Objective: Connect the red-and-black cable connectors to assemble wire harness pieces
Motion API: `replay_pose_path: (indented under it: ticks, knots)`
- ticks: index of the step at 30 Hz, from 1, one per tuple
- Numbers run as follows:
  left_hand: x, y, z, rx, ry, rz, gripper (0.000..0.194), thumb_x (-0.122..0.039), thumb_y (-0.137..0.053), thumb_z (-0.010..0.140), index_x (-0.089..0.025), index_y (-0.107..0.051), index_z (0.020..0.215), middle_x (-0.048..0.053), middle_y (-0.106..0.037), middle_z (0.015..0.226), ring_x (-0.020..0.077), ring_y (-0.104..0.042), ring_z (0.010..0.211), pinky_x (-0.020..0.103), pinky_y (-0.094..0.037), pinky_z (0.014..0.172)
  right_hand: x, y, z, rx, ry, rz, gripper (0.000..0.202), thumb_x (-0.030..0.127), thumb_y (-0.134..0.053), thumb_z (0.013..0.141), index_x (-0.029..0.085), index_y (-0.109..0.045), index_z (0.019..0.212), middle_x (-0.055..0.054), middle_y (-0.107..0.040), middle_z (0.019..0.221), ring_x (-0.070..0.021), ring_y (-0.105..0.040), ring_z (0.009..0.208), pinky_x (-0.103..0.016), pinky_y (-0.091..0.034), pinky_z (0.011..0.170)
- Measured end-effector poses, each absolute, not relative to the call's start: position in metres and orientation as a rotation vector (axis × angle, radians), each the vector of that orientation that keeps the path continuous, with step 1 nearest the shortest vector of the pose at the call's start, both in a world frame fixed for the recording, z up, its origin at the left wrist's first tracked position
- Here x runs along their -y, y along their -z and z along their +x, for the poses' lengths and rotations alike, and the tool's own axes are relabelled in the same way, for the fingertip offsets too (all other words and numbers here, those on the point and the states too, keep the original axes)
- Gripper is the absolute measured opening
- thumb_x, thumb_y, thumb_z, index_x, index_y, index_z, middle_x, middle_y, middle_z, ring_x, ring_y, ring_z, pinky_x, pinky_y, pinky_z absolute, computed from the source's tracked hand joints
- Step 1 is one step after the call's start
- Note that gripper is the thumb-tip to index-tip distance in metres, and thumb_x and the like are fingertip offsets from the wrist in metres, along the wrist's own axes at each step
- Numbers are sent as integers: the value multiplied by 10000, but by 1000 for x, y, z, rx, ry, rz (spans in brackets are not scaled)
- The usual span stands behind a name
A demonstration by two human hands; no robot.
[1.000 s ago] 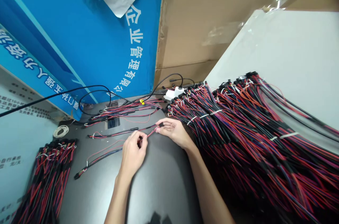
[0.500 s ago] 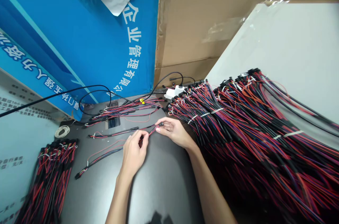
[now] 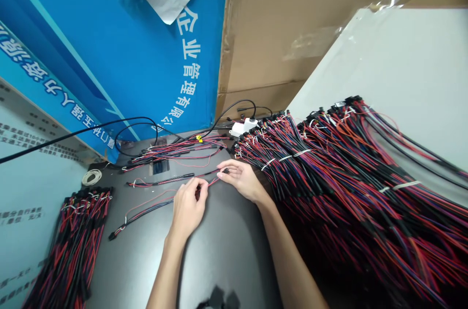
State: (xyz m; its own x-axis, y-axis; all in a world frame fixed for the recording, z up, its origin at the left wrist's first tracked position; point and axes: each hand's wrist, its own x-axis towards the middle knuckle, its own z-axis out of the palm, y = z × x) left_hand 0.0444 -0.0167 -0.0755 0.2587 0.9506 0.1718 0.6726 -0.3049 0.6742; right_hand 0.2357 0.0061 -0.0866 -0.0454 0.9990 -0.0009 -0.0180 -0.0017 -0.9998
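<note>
My left hand (image 3: 188,206) pinches a thin red and black wire harness (image 3: 146,209) near its middle, over the dark table (image 3: 226,250). My right hand (image 3: 241,180) pinches the same harness at its small black connector end (image 3: 225,171), a short way to the right. The stretch of red wire between the two hands is taut. The rest of the harness trails left across the table to another black connector (image 3: 111,236).
A big heap of red, blue and black harnesses (image 3: 347,187) fills the right side. A smaller tied bundle (image 3: 78,241) lies at the left. Loose harnesses (image 3: 171,150), a white wire coil (image 3: 91,177) and a white plug (image 3: 243,126) sit at the back. Blue banner and cardboard stand behind.
Both hands keep their grip on the harness with only slight shifts. The view has moved a little, so everything sits slightly to the right.
</note>
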Motion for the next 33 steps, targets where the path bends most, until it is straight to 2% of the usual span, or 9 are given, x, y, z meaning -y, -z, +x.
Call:
replay_pose_path:
  ticks: [12, 18, 25, 30, 33]
  knots:
    - [21, 68, 46, -1458, -729, 2095, 242, -356, -464, 963, -190, -605, 858, -11, -631, 829, 134, -524, 717, 283, -330, 716, -6, 90, 238, 1249, -1272, -1112, 352, 354, -779, 697, 139, -674, 954, -90, -664, 947, -152, -635, 822, -285, -526, 771]
    - [13, 58, 51, -1383, -652, 2127, 224, -364, -502, 947, -227, -624, 1075, 4, -649, 927, 150, -573, 803, 283, -377, 736, -6, 89, 238, 1262, -1301, -1096, 359, 353, -783, 692, 138, -674, 958, -84, -664, 921, -155, -641, 814, -286, -520, 764]
    - [-12, 58, 64, -1146, -663, 1734, 199, -300, -499, 887, -134, -602, 926, 47, -643, 730, 146, -621, 643, 259, -485, 637, -6, 83, 239, 1244, -1312, -1124, 369, 369, -783, 696, 134, -669, 956, -98, -677, 967, -168, -652, 838, -307, -527, 791]
    - [-15, 64, 66, -1098, -676, 1470, 294, -369, -543, 833, -102, -587, 948, 56, -626, 628, 150, -600, 540, 255, -500, 547, -5, 83, 244, 1228, -1413, -1108, 441, 348, -811, 665, 134, -644, 1012, -82, -678, 912, -167, -657, 806, -320, -531, 798]
    - [-15, 66, 66, -1086, -704, 1455, 338, -418, -554, 815, -101, -583, 929, 60, -623, 642, 138, -585, 522, 246, -494, 522, -5, 86, 244, 1225, -1414, -1095, 404, 347, -797, 677, 135, -633, 981, -72, -666, 899, -159, -653, 808, -314, -523, 814]
